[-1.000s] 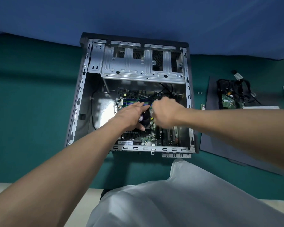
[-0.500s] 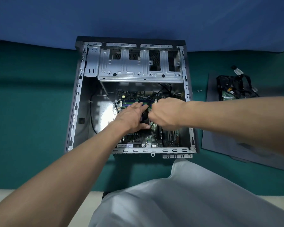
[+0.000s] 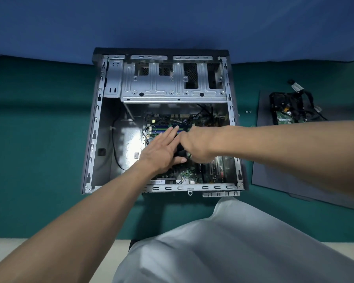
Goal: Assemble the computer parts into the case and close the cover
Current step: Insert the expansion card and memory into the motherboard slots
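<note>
Flat left hand (image 3: 161, 152) and curled right hand (image 3: 198, 145) flank the black cooler (image 3: 180, 152)

Tight over the motherboard (image 3: 192, 174), open toward the left wall of the case (image 3: 94, 127).

Blocked along the case's far edge by the drive cage (image 3: 172, 86). Crowded at the middle by the left hand (image 3: 161, 149), laid flat, and the right hand (image 3: 196, 145) (fingers hidden) just beside it, over a black part (image 3: 180, 152). Bare metal floor (image 3: 129, 144) by the left wall, crossed only by a thin black cable (image 3: 114, 154). Outside, open green tabletop (image 3: 39, 139) to the left. To the right, taken up by a grey panel (image 3: 278, 170) bearing a drive with tangled cables (image 3: 290, 107).
</note>
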`<state>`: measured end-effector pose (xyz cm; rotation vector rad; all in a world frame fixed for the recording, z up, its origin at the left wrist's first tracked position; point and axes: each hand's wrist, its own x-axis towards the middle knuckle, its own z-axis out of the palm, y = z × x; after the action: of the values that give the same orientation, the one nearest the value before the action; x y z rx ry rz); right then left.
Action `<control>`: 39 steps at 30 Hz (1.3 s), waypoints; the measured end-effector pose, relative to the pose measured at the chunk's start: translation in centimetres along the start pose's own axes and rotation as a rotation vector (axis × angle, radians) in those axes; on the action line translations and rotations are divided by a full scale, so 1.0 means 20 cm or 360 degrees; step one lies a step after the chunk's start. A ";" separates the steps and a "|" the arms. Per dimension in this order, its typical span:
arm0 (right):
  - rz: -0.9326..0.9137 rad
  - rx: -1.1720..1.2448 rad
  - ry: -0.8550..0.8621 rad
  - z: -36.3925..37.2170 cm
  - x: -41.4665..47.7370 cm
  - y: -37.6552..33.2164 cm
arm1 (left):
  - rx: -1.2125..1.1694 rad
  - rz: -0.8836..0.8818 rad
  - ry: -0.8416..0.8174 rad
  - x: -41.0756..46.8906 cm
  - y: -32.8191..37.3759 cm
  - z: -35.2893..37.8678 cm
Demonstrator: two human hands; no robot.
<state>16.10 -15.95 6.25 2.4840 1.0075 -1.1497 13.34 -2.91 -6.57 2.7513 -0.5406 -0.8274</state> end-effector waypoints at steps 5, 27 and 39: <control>-0.0305 -0.0509 0.0283 0.02 -0.02 0.09 | 0.0108 0.0045 -0.0085 0.01 -0.07 0.04; -0.0217 -0.0344 0.0279 0.08 0.03 0.10 | 0.0088 0.0013 -0.0324 0.04 -0.05 0.01; -0.0275 -0.0745 0.0230 0.03 0.02 -0.04 | 0.0107 0.0008 -0.0341 0.03 -0.05 0.00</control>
<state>15.41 -15.42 5.63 2.1566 1.3710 -0.6767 14.03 -2.30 -7.11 2.7359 -0.6247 -1.1311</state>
